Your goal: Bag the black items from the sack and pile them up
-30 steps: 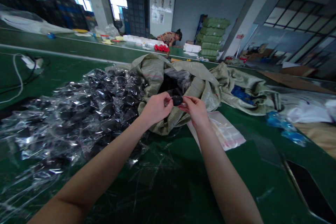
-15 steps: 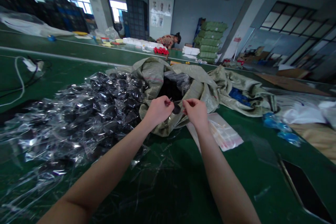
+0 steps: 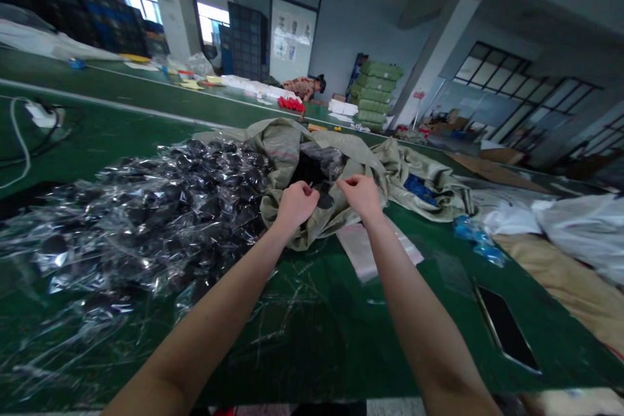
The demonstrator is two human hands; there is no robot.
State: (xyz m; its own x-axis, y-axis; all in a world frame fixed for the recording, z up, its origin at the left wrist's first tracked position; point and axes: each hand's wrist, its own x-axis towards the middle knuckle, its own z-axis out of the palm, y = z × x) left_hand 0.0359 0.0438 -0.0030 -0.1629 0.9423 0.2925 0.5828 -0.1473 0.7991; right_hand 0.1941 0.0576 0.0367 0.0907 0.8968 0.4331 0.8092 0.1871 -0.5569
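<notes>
While left hand (image 3: 297, 203) pinches a dark piece (image 3: 324, 199), right hand (image 3: 361, 196) — grip unclear — hangs near

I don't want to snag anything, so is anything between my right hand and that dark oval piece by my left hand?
Nothing visible stands between your right hand and the dark oval piece beside your left hand: just a narrow gap, with the woven sack behind. Something clear could go unseen.
</notes>
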